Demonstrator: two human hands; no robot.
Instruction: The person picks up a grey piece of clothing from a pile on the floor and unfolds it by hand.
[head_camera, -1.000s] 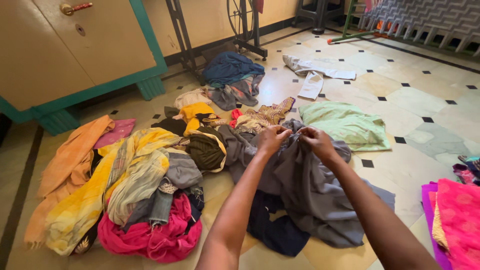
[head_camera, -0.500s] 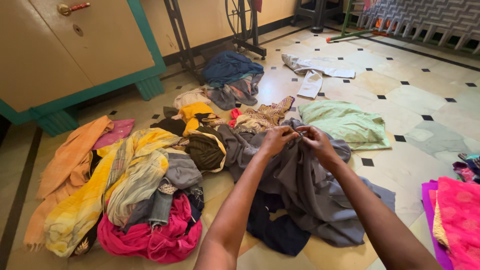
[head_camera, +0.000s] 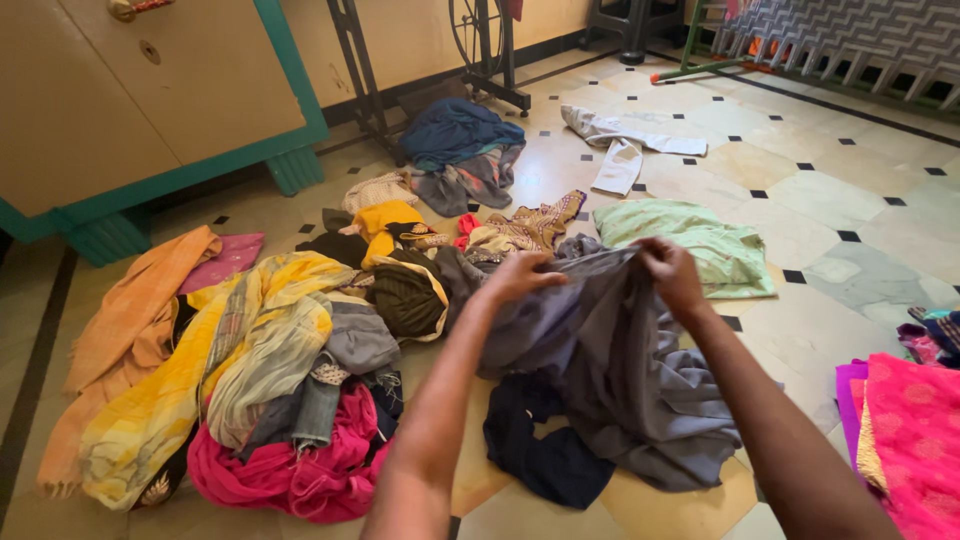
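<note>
**Hands spread apart along grey cloth edge**

Since half a second ago: the two hands, then close together at one spot on the grey cloth (head_camera: 610, 350), have drawn apart. The cloth's top edge is now stretched between them and lifted off the floor (head_camera: 800, 190); the rest hangs down and pools on the tiles.

Left hand (head_camera: 520, 275): fingers closed around the left end of the edge, knuckles up. Right hand (head_camera: 672, 272): fingers curled shut over the right end, cloth bunched in the grip. Both have hold of the same garment, nothing else.

Reading: the wider spread looks like an opening-out of the garment, from finding an edge to holding it wide.

Around it:
- dark navy garment (head_camera: 540, 450) on the floor, partly under the grey cloth's lower folds
- heap of yellow, orange and pink clothes (head_camera: 240, 380) to the left, just beside
- pale green cloth (head_camera: 700, 240) flat on the tiles beyond the right hand
- blue garment (head_camera: 455, 130) near the black metal stand (head_camera: 360, 70)
- white garment (head_camera: 620, 150) farther back
- bright pink fabric (head_camera: 910, 440) at the right edge
- teal-trimmed cupboard (head_camera: 150, 100) upper left
</note>
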